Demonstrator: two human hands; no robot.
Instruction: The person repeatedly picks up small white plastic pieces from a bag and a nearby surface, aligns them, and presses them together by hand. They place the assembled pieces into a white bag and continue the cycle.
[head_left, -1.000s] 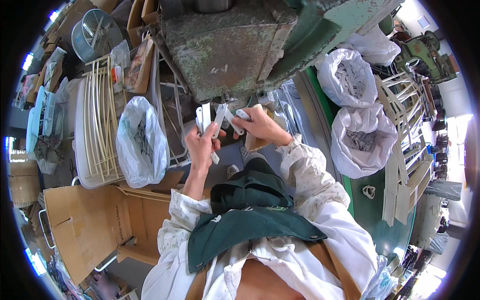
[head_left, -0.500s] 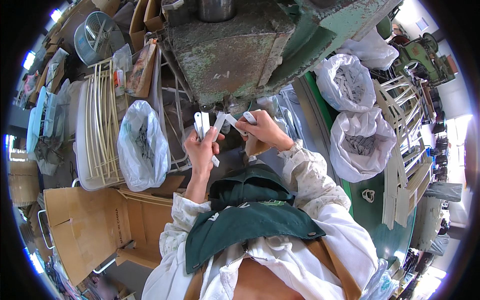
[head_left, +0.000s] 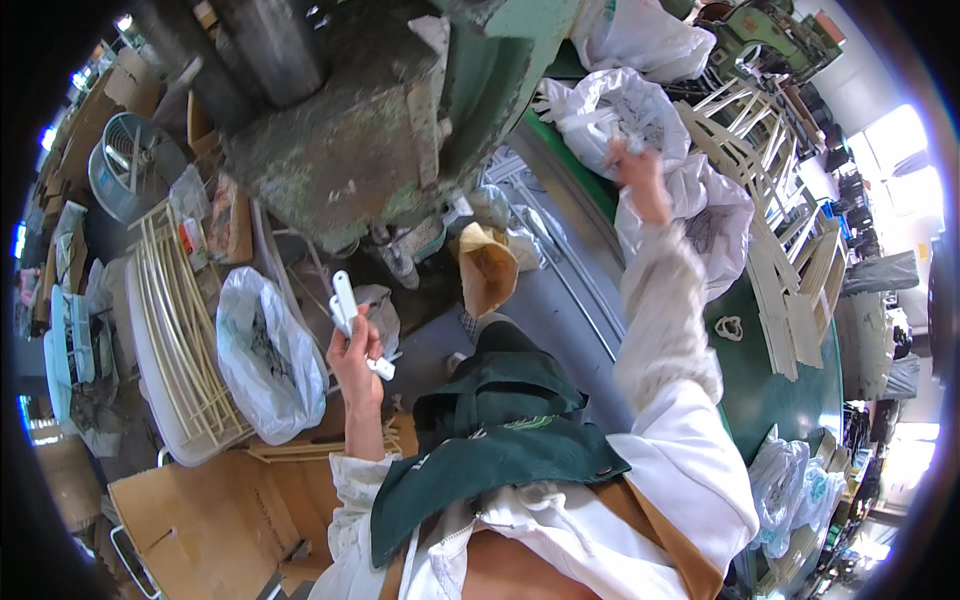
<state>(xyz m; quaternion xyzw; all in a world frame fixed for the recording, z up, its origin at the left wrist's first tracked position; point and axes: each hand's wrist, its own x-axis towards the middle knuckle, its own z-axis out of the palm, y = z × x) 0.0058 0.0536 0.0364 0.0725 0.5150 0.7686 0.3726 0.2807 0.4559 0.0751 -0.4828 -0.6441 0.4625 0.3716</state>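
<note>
My left hand is closed around several flat white strips with holes near their rounded ends. They stick out above the fingers, and one end shows below them. My right arm is stretched out to the far right. Smeared by motion, my right hand is over the near edge of a white woven bag filled with pale strips. Whether its fingers hold anything does not show. A second white bag with greyish pieces stands just nearer, beside my right sleeve.
A worn green press machine stands ahead. To the left are a clear bag of grey pieces, a bin of cream rods and an open cardboard box. Cream frames lie on the green table at right.
My right hand has left the strips in front of the machine and swung right to the bag. My left hand has drawn left and slightly nearer, still holding strips. The view has shifted.
</note>
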